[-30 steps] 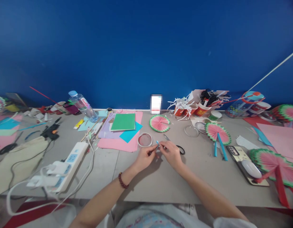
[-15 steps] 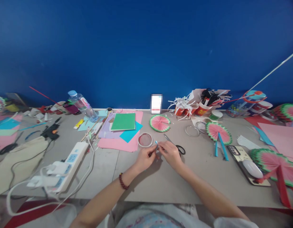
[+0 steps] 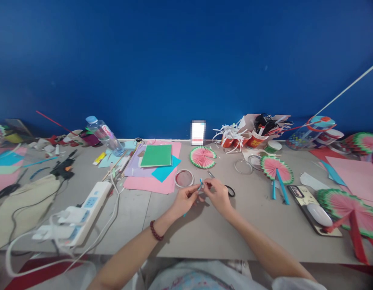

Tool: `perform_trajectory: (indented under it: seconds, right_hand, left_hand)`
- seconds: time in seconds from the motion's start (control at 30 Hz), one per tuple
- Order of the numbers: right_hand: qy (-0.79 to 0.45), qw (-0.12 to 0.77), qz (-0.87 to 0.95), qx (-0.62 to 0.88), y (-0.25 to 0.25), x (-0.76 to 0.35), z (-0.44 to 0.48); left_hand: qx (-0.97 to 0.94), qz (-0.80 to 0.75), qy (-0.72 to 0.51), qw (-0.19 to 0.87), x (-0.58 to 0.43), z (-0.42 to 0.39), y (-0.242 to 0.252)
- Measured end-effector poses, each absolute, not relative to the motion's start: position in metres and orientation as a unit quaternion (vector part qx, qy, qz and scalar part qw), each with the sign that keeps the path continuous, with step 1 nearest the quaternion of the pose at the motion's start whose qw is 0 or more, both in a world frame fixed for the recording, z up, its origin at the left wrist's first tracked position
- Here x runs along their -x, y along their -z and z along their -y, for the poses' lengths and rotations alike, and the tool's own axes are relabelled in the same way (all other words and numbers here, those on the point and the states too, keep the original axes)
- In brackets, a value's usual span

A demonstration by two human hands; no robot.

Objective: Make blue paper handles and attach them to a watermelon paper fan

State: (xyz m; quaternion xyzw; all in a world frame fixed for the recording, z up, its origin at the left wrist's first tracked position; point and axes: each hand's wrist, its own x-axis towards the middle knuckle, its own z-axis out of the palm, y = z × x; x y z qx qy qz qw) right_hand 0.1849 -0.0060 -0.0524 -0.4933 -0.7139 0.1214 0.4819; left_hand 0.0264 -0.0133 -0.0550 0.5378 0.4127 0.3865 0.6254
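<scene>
My left hand [image 3: 186, 198] is closed on a narrow blue paper strip [image 3: 201, 183], whose tip stands up between the fingers. A bit of blue also shows below the left wrist side. My right hand [image 3: 217, 195] pinches close to the tip, its fingertips almost meeting the left ones; whether it grips the strip too is partly hidden. Scissors [image 3: 231, 191] with black handles lie behind the right hand, partly covered by it. Beyond the hands is a pink pleated paper fan [image 3: 202, 157] with a green edge. A tape roll [image 3: 184, 178] lies beside the left hand.
Left: colored paper sheets [image 3: 150, 183], a power strip [image 3: 91, 207] with white cables, a tilted bottle [image 3: 104, 135] and a glue gun [image 3: 63, 167]. Right: finished-looking fans [image 3: 277, 169], a phone [image 3: 298, 197] under a white mouse [image 3: 319, 214], and paper cups [image 3: 255, 139].
The left hand has turned slightly, and more of the blue strip shows at the fingertips and below the hand. The right fingers have shifted a little around the tip.
</scene>
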Motion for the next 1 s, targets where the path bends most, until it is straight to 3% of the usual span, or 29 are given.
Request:
perform_trajectory:
  seconds: [0.3,0.53,0.8,1.0]
  right_hand:
    - [-0.176,0.521,0.636,0.542,0.044,-0.194,-0.001]
    - [-0.262,0.544,0.547,0.580,0.009,-0.228,-0.026]
    - [0.048,0.441,0.625,0.643,-0.029,-0.288,-0.128]
    - [0.040,0.313,0.572,0.757,-0.023,-0.314,-0.178]
  left_hand:
    - [-0.476,-0.403,-0.400,0.672,-0.026,0.012,0.042]
    - [-0.411,-0.431,-0.410,0.691,-0.025,0.006,0.042]
    - [-0.414,-0.432,-0.393,0.698,-0.023,0.004,0.039]
    - [-0.407,-0.431,-0.393,0.703,-0.020,0.004,0.042]
